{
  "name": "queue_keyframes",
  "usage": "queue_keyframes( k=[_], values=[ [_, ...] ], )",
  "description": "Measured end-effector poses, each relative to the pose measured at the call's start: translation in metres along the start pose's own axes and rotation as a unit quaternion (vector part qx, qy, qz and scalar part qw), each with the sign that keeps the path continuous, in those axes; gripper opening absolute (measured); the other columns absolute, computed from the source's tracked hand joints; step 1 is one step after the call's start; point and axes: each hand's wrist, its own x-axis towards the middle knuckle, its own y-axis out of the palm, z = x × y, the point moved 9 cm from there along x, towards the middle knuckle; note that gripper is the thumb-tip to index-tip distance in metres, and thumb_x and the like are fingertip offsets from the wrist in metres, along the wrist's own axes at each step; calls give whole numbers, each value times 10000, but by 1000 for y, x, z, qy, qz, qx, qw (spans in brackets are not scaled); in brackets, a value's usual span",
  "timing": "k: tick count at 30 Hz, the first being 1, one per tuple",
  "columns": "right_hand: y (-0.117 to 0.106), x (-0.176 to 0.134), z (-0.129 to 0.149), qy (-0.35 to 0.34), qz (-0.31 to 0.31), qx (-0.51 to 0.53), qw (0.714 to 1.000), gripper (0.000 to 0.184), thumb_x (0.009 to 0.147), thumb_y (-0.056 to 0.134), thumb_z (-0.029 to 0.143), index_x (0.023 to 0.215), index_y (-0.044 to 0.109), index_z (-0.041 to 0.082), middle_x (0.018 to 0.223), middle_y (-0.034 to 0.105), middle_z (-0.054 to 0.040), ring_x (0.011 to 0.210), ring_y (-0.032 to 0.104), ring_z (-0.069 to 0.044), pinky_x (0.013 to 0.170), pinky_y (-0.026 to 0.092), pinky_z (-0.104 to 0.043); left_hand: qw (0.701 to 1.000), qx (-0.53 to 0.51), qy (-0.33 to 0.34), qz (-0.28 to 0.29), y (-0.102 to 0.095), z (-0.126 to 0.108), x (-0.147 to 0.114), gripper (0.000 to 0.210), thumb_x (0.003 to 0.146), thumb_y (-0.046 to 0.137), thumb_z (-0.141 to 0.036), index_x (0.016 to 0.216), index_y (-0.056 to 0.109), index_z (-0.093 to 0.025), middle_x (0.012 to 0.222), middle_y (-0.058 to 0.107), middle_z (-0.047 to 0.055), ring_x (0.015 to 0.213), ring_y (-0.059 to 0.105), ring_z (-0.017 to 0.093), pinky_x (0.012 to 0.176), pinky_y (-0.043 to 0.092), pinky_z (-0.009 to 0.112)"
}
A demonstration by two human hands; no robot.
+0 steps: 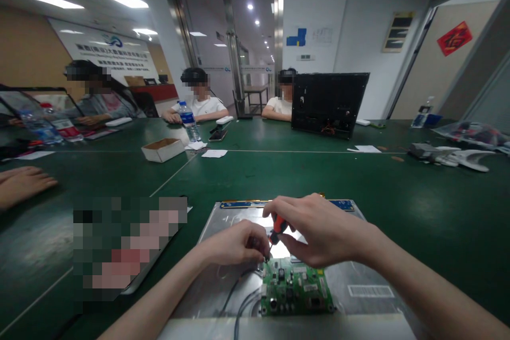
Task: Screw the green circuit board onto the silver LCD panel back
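A flat silver metal panel (pixel 215 281), likely the back of a display, lies in front of me with a green circuit board (pixel 297 288) on it. My right hand (pixel 319 228) is closed around a screwdriver (pixel 280 224) with an orange and black handle, its shaft pointing down at the board's upper left corner. Beside that tip, the fingers of my left hand (pixel 243 243) are pinched together; what they hold, if anything, is hidden. Dark cables (pixel 238 303) run from the board's left side. A blue strip board (pixel 241 204) lines the panel's far edge.
Left of the panel lies a tablet-like slab (pixel 147 273), mostly pixelated. Another person's hand (pixel 26 183) rests at the far left. Across the green table (pixel 398 212) are a small box (pixel 163 150), a water bottle (pixel 189 121), a phone (pixel 218 135) and a black display housing (pixel 330 105). Several people sit opposite.
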Motion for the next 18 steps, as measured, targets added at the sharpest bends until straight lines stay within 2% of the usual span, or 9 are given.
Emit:
queue_keyframes(
  k=[3,8,14,18],
  values=[
    [0,1,0,6,-8,-7,1000,298,868,545,184,1164,531,158,998,696,-41,721,603,-151,539,264,-273,1000,3,-4,7,1,0,0,75,701,638,-139,749,686,-172,623,571,-40,598,518,127,580,387,226],
    [2,4,-2,12,-17,-13,1000,161,908,540,237,1051,558,164,938,699,-30,687,584,-137,535,257,-267,1000,4,-7,-4,-1,0,-1,111,692,646,-123,767,710,-175,638,584,-40,610,522,126,584,390,225],
    [-2,0,-1,1,-7,8,1000,240,877,561,216,1110,541,161,989,685,-41,710,576,-136,551,273,-267,1000,-1,4,0,0,0,-1,110,687,643,-119,765,704,-167,669,594,-31,632,529,128,566,385,214],
    [-3,1,2,-1,-15,-1,1000,220,886,548,204,1102,544,164,944,685,-33,681,564,-130,537,258,-261,1000,-1,3,6,-1,-2,0,103,693,645,-134,768,704,-175,658,592,-35,625,530,128,575,395,218]
  ],
)
